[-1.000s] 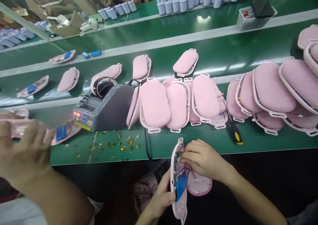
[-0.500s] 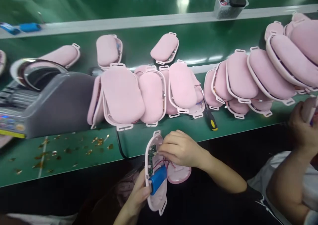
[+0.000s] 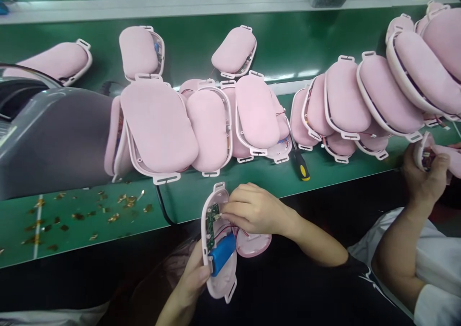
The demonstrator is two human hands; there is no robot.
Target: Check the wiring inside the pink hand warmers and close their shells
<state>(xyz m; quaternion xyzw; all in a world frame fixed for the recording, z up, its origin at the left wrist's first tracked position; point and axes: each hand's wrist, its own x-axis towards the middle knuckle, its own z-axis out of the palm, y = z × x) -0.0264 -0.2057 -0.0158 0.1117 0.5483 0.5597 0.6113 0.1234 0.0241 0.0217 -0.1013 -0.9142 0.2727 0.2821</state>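
My left hand point(image 3: 194, 275) grips the lower left edge of an opened pink plastic shell point(image 3: 227, 268), tilted with its inside facing right. Fixed inside the shell are a green circuit board point(image 3: 212, 225) and a blue battery pack point(image 3: 223, 254). My right hand point(image 3: 255, 208) is pinched at the board's upper right edge; its fingers hide what is between them. Thin red wires point(image 3: 225, 230) run under that hand. A second pink piece point(image 3: 254, 245) hangs below it, just right of the battery.
Several pink padded units point(image 3: 162, 129) stand in overlapping rows along the green bench point(image 3: 194, 199). Among them lies a screwdriver point(image 3: 300, 165). A grey machine point(image 3: 65, 138) stands at left, with gold foil scraps point(image 3: 115, 211) before it. At right, a co-worker's hand point(image 3: 427, 177) holds another opened unit.
The view has shifted, so the bench items sit higher and further left. My hands keep their hold, with the fingers still at the board. The co-worker's opened unit has come further into view.
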